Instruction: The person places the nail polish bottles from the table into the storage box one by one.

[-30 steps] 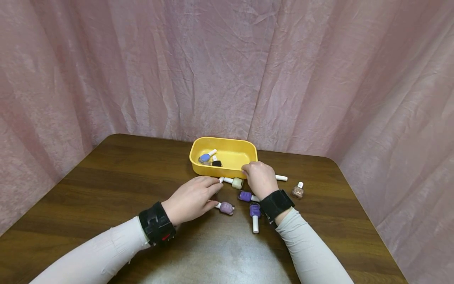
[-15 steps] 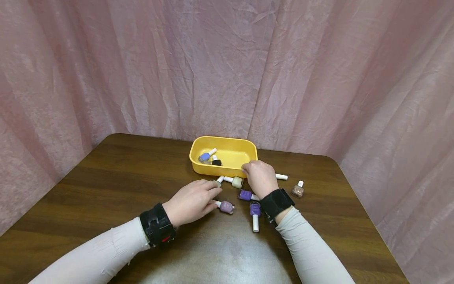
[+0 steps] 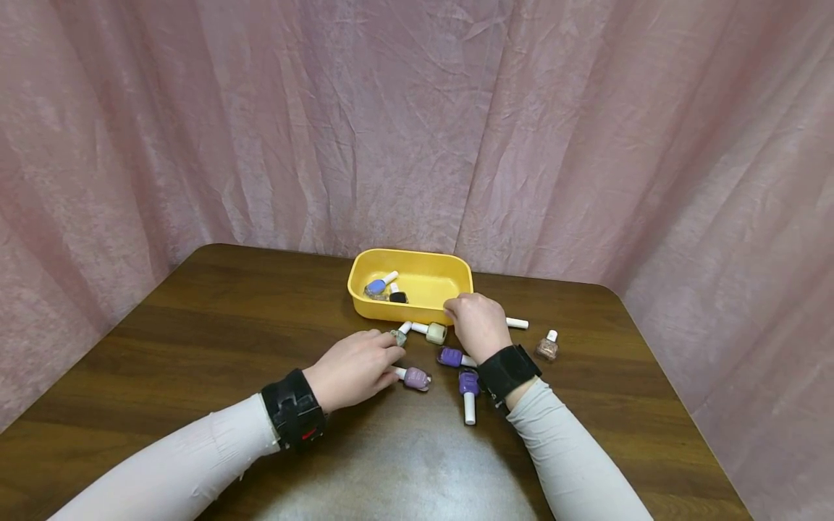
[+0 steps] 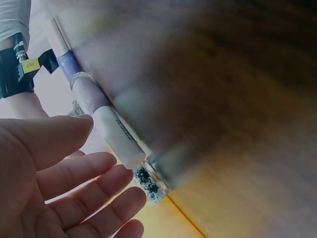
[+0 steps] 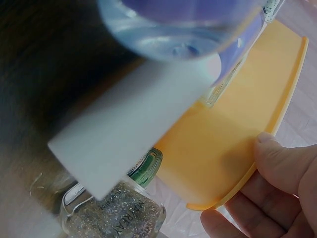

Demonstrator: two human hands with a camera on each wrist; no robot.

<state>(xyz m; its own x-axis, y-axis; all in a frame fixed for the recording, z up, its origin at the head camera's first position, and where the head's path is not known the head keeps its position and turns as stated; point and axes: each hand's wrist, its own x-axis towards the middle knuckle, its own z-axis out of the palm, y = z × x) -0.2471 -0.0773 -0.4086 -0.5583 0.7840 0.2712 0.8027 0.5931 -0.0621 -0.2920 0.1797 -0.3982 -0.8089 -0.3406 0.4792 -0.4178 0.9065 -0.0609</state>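
Observation:
My right hand (image 3: 481, 325) pinches the front right rim of a yellow plastic tub (image 3: 391, 312), thumb on one side of the wall and fingers on the other. In the left wrist view, my left hand (image 4: 64, 183) has loose, spread fingers around the white cap of a lilac nail polish bottle (image 4: 89, 94), holding nothing. Just beyond those fingertips lies a black-and-white speckled nail polish (image 4: 147, 182). Inside the tub, a blue nail polish (image 3: 376, 287) and a black one (image 3: 398, 297) lie at the left end.
Between the hands lie a pale green nail polish (image 3: 436, 333) and two purple ones (image 3: 449, 357). At right are a glittery nail polish (image 3: 547, 347) and a white cap (image 3: 517, 323) partly behind my right hand. A pink curtain (image 3: 417, 130) hangs behind the wooden table (image 3: 260, 289).
My left hand has drawn back slightly toward me, uncovering more of the speckled nail polish. My right hand keeps its hold on the tub's rim.

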